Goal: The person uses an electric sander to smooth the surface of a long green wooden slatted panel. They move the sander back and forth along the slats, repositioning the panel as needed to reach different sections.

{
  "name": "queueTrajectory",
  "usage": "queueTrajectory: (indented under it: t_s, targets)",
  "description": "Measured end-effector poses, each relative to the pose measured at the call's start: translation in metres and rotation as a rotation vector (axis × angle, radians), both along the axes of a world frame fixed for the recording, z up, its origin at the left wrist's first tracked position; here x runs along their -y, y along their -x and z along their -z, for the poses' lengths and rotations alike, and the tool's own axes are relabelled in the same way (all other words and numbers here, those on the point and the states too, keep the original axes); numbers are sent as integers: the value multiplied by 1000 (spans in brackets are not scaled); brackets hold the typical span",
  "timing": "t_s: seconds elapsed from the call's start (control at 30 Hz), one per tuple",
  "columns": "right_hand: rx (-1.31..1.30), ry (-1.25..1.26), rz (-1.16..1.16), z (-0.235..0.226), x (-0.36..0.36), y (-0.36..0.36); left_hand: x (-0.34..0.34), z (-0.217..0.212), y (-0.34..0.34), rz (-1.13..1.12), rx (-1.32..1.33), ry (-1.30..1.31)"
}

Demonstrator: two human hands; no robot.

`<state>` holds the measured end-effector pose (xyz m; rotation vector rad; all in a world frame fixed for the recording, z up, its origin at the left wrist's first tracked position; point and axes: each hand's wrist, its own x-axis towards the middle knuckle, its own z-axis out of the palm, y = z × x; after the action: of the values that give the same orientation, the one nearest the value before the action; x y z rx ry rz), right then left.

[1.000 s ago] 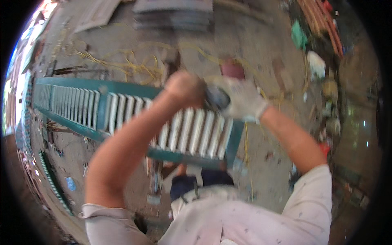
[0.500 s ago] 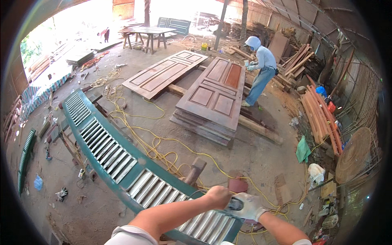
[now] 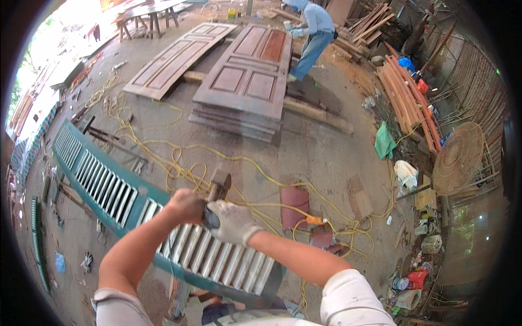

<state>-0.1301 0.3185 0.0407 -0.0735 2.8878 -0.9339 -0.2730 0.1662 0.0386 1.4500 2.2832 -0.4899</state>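
Note:
A long green louvred shutter with pale, bare-looking slats runs from the far left to just in front of me, raised on supports. Over the far rail of its nearest slatted section, both hands are closed on a dark, rounded handheld tool, probably a power tool. My left hand is bare and wraps its left side. Wearing a pale work glove, my right hand grips it from the right. The tool's underside is hidden, so I cannot tell whether it touches the rail.
Yellow cords loop across the floor beyond the shutter. A wooden support juts out past the far rail. Panelled brown doors lie stacked farther off, with a co-worker beside them. Reddish planks and a round woven tray line the right.
Both hands have moved with the tool along the far rail, leftward from the shutter's near end. My view has tilted down and swung right.

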Motion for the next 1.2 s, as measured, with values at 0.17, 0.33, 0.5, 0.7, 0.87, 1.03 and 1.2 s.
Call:
queueTrajectory:
  t_s: [0.17, 0.33, 0.5, 0.7, 0.87, 1.03, 1.2]
  targets:
    - [40, 16, -62, -7, -23, -27, -15, 10, -27, -92, 83, -76]
    - [123, -94, 1, -22, -49, -77, -50, 25, -83, 1, 185, -276]
    - [60, -155, 2, -15, -31, -62, -28, 18, -68, -29, 221, -354]
    - [1, -169, -20, -9, 29, 14, 37, 18, -2, -152, 136, -390]
    - [24, -200, -12, 3, 73, 69, 76, 14, 44, -220, 40, -338]
    - [-33, -250, -58, 6, 115, 135, 122, 18, 96, -318, -89, -291]
    - [-40, -267, -77, 11, 155, 194, 157, 20, 139, -406, -218, -180]
